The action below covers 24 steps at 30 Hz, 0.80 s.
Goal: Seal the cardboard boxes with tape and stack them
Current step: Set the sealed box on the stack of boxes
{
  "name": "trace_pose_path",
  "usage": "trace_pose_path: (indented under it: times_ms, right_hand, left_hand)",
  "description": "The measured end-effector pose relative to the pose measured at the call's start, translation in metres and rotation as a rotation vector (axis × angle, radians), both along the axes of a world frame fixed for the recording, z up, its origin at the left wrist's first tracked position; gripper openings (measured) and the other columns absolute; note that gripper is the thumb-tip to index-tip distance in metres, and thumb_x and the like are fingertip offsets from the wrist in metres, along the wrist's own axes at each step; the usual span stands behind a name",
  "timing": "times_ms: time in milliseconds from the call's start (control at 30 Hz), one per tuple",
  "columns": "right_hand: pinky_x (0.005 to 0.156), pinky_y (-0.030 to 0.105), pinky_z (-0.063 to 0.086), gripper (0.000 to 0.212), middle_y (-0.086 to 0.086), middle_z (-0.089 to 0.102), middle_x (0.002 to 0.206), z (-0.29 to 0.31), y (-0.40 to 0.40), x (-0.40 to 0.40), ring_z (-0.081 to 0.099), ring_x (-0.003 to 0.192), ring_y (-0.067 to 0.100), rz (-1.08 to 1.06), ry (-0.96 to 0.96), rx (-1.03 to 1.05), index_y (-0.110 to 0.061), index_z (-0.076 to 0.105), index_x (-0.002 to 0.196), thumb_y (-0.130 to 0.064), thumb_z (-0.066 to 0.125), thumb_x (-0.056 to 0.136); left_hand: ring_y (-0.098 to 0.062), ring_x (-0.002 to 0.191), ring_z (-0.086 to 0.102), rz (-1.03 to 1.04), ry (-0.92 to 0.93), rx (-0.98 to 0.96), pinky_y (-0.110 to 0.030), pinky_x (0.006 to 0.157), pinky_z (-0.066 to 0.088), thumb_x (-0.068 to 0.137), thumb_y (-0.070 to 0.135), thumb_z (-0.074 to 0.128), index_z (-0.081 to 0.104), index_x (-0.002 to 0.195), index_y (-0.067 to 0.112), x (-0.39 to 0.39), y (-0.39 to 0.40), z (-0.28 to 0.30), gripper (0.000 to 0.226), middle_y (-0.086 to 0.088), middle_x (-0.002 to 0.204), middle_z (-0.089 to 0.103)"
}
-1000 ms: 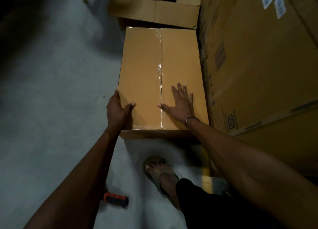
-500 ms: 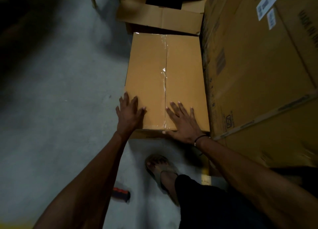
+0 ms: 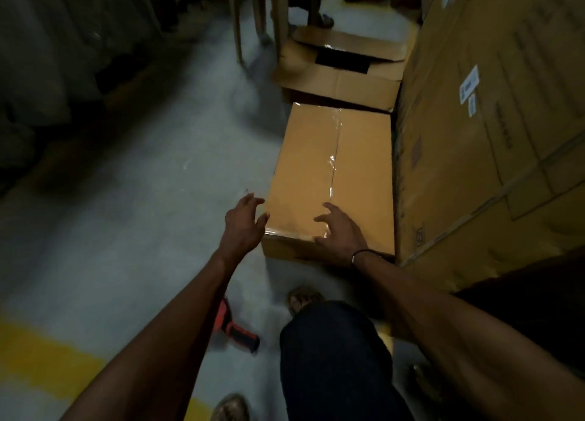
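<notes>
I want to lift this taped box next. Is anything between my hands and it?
Nothing visible: the left hand is at the taped box's near left corner and the right hand over its near edge, both open.

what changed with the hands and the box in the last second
Both hands came off the box: the left hand let go of its left edge, the right hand lifted from flat on the lid, and both now hover with fingers loosely curled near the front edge. The box stays taped against the big carton.
</notes>
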State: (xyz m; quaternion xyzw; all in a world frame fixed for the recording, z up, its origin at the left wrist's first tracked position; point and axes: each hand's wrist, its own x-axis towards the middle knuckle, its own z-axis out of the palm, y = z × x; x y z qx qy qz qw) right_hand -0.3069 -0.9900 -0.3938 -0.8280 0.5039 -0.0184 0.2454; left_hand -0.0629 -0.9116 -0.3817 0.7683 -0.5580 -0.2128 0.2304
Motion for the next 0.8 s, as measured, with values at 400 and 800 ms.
trace_pose_path:
  times_ms: [400,800]
  right_hand:
    - [0.088,0.026,0.051,0.012,-0.006,0.077,0.101,0.251,0.093,0.133,0.073,0.083,0.005,0.362,-0.374,0.075,-0.025,0.081,0.097,-0.026,0.078,0.085]
    - [0.079,0.044,0.063,0.012,-0.002,0.078,0.092,0.344,0.369,0.25,0.075,0.084,0.014,0.896,-0.614,0.245,-0.021,0.081,0.1,-0.025,0.074,0.091]
  left_hand:
    - [-0.004,0.096,0.066,0.433,0.161,-0.345,-0.014,0.076,0.049,0.094,0.011,0.066,0.071,0.116,0.015,0.034,0.191,0.224,0.023,0.006,0.114,0.07]
    - [-0.008,0.086,0.067,1.091,0.154,-0.582,-0.021,0.073,0.051,0.092,0.008,0.062,0.072,0.103,0.016,0.042,0.489,0.326,0.017,0.0,0.099,0.074]
